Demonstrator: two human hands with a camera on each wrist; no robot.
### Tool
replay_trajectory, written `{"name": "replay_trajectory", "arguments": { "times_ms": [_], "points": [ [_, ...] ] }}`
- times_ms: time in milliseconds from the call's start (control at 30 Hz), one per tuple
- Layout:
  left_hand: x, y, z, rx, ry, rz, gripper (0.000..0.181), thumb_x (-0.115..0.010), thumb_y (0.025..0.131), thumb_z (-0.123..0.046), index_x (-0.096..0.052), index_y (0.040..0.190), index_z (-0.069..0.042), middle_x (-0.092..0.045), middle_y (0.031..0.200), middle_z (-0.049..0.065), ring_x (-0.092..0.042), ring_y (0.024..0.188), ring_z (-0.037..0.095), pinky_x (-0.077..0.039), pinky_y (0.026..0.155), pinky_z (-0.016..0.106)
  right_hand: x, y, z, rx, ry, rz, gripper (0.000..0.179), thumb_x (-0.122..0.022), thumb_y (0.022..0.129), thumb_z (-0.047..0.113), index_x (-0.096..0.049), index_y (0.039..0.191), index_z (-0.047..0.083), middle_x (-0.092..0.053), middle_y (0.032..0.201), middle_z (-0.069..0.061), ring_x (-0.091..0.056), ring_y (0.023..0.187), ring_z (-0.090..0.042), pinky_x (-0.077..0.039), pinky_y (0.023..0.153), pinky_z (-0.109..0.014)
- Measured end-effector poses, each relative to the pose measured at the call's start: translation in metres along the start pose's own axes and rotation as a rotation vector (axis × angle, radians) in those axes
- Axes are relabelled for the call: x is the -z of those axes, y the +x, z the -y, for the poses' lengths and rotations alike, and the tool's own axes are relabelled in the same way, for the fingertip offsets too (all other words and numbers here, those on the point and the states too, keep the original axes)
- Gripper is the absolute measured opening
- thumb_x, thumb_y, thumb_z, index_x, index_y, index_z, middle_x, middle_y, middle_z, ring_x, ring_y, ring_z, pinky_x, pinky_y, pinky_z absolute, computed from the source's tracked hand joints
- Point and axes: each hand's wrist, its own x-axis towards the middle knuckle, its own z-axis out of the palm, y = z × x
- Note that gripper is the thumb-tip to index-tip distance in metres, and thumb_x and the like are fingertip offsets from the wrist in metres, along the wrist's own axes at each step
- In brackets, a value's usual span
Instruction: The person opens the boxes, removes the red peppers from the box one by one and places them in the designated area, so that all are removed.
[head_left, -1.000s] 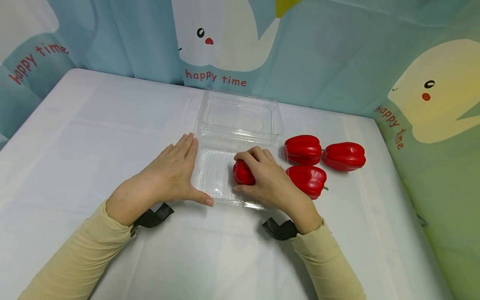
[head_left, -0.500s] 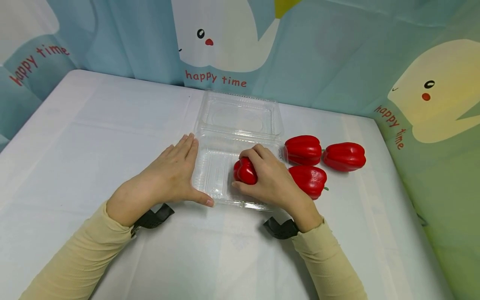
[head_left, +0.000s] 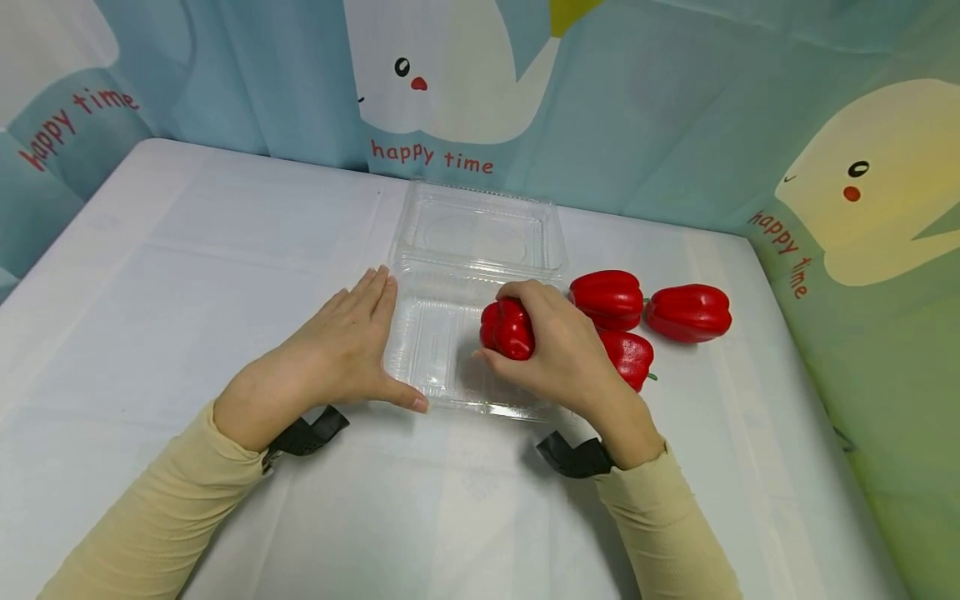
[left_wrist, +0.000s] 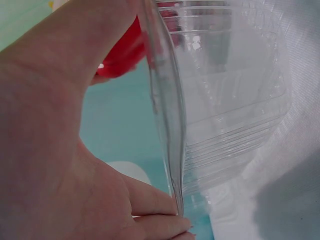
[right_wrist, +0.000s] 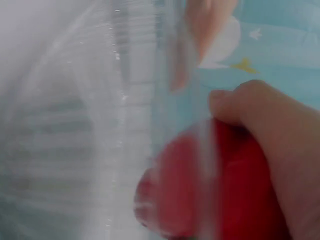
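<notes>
My right hand (head_left: 558, 350) grips a red bell pepper (head_left: 507, 329) above the right half of a clear plastic clamshell box (head_left: 435, 400). In the right wrist view the thumb lies along the side of this pepper (right_wrist: 245, 185), partly seen through the blurred clear wall. With its fingers straight, my left hand (head_left: 322, 354) touches the left rim of the box, the thumb reaching to the front corner. The box's lid (head_left: 480, 229) lies folded back, away from me. In the left wrist view the fingertips meet the clear rim (left_wrist: 172, 135).
Beside the box on the right lie more red bell peppers: one at the back (head_left: 606, 298), one farther right (head_left: 688, 313), and one in front (head_left: 632, 358), partly hidden by my right hand. A printed curtain (head_left: 637, 108) hangs behind the white-covered table (head_left: 247, 242).
My right hand has raised the bell pepper and moved it a little to the right and away from me. My left hand and the box have stayed put.
</notes>
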Motion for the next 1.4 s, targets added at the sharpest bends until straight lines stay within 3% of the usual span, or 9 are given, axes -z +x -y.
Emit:
{"name": "replay_trajectory", "arguments": {
  "times_ms": [267,467,900,1400],
  "points": [
    [0.0,0.0,0.0,0.004,-0.004,0.007,0.143,-0.074,0.064,-0.077,-0.004,0.156,0.007,0.0,0.165,0.024,0.0,0.155,0.036,-0.012,0.123,0.058,0.017,-0.004,-0.003,0.114,0.026,-0.152,0.053,-0.084,0.074,0.032,-0.063,0.119,0.013,-0.067,0.109,0.0,-0.063,0.103,-0.019,-0.059,0.081,-0.043],
    [0.0,0.0,-0.001,0.004,-0.008,0.012,0.143,-0.074,0.065,-0.077,-0.003,0.156,0.007,0.001,0.166,0.023,0.001,0.155,0.036,-0.012,0.123,0.058,0.034,-0.011,-0.01,0.13,0.042,-0.171,0.049,-0.086,0.075,0.03,-0.065,0.116,0.012,-0.067,0.108,0.001,-0.062,0.101,-0.016,-0.058,0.078,-0.041],
    [-0.001,0.0,-0.001,0.001,-0.005,0.003,0.143,-0.075,0.064,-0.077,-0.004,0.155,0.008,0.0,0.165,0.025,-0.001,0.155,0.038,-0.012,0.123,0.059,0.065,-0.026,-0.024,-0.1,0.016,-0.088,0.053,-0.084,0.078,0.025,-0.059,0.124,0.015,-0.062,0.116,-0.002,-0.059,0.109,-0.022,-0.058,0.08,-0.055],
    [0.0,0.0,-0.001,0.003,-0.005,0.004,0.143,-0.076,0.064,-0.076,-0.004,0.155,0.008,0.0,0.165,0.024,0.001,0.155,0.036,-0.012,0.123,0.058,0.087,-0.04,-0.035,-0.209,0.018,-0.133,0.058,-0.082,0.08,0.019,-0.057,0.131,0.012,-0.058,0.124,-0.01,-0.053,0.116,-0.031,-0.055,0.08,-0.064]
  ]
}}
